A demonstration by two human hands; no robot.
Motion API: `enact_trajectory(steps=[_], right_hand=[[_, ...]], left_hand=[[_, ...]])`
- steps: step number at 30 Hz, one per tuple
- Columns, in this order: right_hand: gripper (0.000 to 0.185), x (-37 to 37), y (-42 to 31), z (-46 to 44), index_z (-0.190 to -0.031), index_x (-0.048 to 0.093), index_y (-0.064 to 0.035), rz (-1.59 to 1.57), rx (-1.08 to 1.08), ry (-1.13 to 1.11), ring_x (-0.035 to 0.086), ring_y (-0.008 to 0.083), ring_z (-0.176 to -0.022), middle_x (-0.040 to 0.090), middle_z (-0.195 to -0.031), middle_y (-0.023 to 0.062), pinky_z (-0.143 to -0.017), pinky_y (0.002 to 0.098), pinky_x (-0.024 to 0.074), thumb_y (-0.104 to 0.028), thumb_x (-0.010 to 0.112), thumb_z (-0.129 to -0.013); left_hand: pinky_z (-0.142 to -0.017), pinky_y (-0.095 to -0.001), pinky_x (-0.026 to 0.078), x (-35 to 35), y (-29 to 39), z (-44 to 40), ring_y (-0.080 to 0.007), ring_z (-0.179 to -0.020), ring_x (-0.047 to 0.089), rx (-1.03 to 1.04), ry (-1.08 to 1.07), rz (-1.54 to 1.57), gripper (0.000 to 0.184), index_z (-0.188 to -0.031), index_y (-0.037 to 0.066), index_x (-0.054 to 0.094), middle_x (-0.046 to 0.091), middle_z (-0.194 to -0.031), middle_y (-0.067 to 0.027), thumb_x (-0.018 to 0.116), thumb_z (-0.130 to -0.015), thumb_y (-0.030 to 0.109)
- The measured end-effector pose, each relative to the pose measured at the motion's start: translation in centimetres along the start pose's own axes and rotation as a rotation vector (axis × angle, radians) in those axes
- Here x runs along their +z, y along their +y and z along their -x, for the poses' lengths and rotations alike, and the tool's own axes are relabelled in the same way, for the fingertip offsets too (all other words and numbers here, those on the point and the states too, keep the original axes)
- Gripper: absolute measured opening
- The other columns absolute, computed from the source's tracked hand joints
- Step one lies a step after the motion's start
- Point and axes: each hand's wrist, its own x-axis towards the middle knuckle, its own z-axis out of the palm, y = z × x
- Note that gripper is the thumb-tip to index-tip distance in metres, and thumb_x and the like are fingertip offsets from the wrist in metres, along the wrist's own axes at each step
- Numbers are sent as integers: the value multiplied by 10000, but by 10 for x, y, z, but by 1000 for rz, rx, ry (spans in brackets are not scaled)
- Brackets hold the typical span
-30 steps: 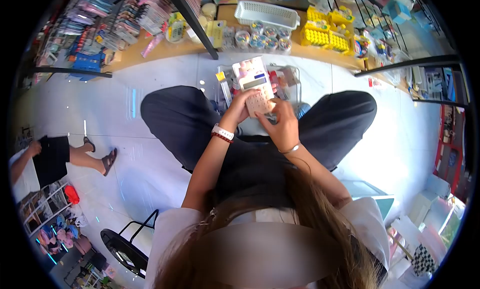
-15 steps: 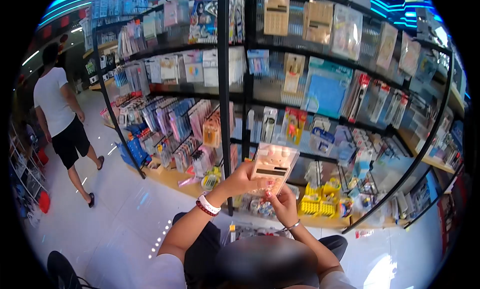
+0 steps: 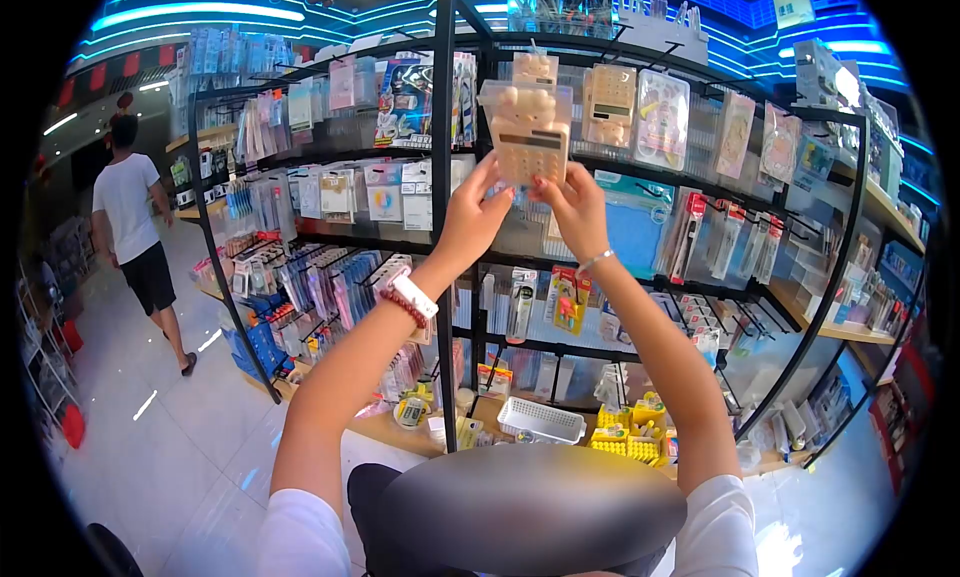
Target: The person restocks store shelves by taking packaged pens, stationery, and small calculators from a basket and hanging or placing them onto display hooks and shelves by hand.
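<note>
A beige calculator (image 3: 530, 157) with a bear-shaped top, in clear packaging, is held up at the upper rack. My left hand (image 3: 473, 209) grips its lower left edge, a white band and red beads on that wrist. On the lower right edge, my right hand (image 3: 575, 205) is closed with thumb and fingers; a thin bracelet circles this wrist. Just behind the held pack, a similar calculator (image 3: 536, 69) hangs partly covered. Another packaged calculator (image 3: 609, 99) hangs to the right of it.
A black rack post (image 3: 444, 237) stands left of my hands. Blue packaged goods (image 3: 635, 232) hang below on the right. A white basket (image 3: 541, 421) and yellow bins (image 3: 630, 432) sit on the bottom shelf. A person in a white shirt (image 3: 130, 207) walks at the left.
Both hands have raised the calculator from the lower shelves to the upper rack, arms now stretched out. My view has tilted up. The person at the left has walked farther away.
</note>
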Motion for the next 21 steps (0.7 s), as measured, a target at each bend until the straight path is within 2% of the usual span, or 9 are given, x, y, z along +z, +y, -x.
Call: enact_trajectory(steps=[1,4,5,8,11,12,17,19,21], right_hand=[[163,-1,7,-15,-972,510,50,-24,-72,-9,625,129,-759,610,-870,78,-674,238,516,-33,578,-849],[149,-5,24,-47,-946,513,53,40,-69,-10,631,136,-749,622,-876,99,-663,243,527,-38,579,-849],[149,-7,32,-54,-946,513,53,35,-64,-16,631,136,-749,622,-876,99,-663,243,527,-38,579,-849],[154,-8,46,-74,-868,518,62,96,-21,10,641,157,-670,637,-803,129,-588,250,540,-75,588,-852],[178,-11,59,-91,-863,525,65,125,-7,78,640,158,-647,633,-766,129,-566,250,541,-95,601,-849],[200,-12,64,-96,-883,528,70,118,-2,75,640,162,-642,629,-755,132,-557,254,542,-109,609,-846],[219,-19,75,-115,-900,535,77,118,41,121,641,171,-642,628,-757,132,-560,257,545,-120,612,-845],[223,-23,76,-122,-901,538,78,122,57,146,641,175,-641,629,-763,134,-563,257,545,-125,612,-845],[222,-26,78,-130,-917,549,74,102,113,133,643,183,-644,632,-787,141,-572,260,547,-127,609,-847]], left_hand=[[-931,-305,412,-1,-3,-9,-248,-1218,421,1,4,1,544,-1323,-51,299,457,-1276,-176,528,-830,-16],[-941,-315,386,-4,0,-26,-255,-1269,349,-1,-54,-103,698,-1411,45,137,346,-1361,-176,520,-830,-11],[-941,-315,386,-5,-4,-30,-255,-1269,349,-6,-48,-107,698,-1411,45,137,346,-1361,-176,520,-830,-11],[-966,-343,363,-10,-16,-48,-315,-1303,282,-48,-119,-154,769,-1427,84,66,270,-1407,-194,513,-810,-18],[-997,-368,327,-11,-24,-59,-340,-1319,236,-116,-168,-136,785,-1427,86,63,222,-1432,-190,518,-796,-20],[-1028,-382,281,-10,-28,-62,-353,-1332,191,-96,-177,-129,802,-1427,86,58,182,-1451,-181,528,-785,-16],[-1044,-360,251,-6,-39,-78,-338,-1337,183,-172,-188,-172,829,-1424,70,64,150,-1462,-180,556,-761,-3],[-950,-304,360,-3,-42,-81,-289,-1220,406,-187,-165,-221,843,-1421,74,138,306,-1390,-224,578,-703,54],[-932,-298,372,-2,-52,-86,-274,-1188,432,-187,-170,-214,842,-1420,71,142,316,-1385,-223,578,-701,58]])
